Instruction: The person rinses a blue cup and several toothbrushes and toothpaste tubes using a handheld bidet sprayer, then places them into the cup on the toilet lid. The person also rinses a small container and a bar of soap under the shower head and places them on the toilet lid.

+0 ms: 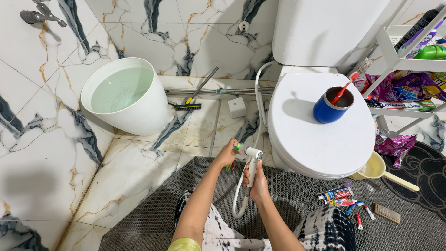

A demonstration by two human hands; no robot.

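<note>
My right hand (257, 182) grips the handle of a white hand-held sprayer (253, 155) on a white hose (240, 197), its head pointing left. My left hand (226, 157) holds a small green and red object, probably a toothbrush (236, 148), right in front of the sprayer head. Both hands are over the floor tiles just left of the white toilet (320, 139). On the shut toilet lid stands a blue cup (331, 108) with a red toothbrush (344, 88) in it.
A white bucket (127, 100) full of water stands at the left wall. A brush (188, 106) lies behind it. A grey mat (297, 195) holds toothpaste tubes (338, 197) and a small brush (387, 213). A yellow scoop (376, 168) and a white shelf rack (395, 60) stand right.
</note>
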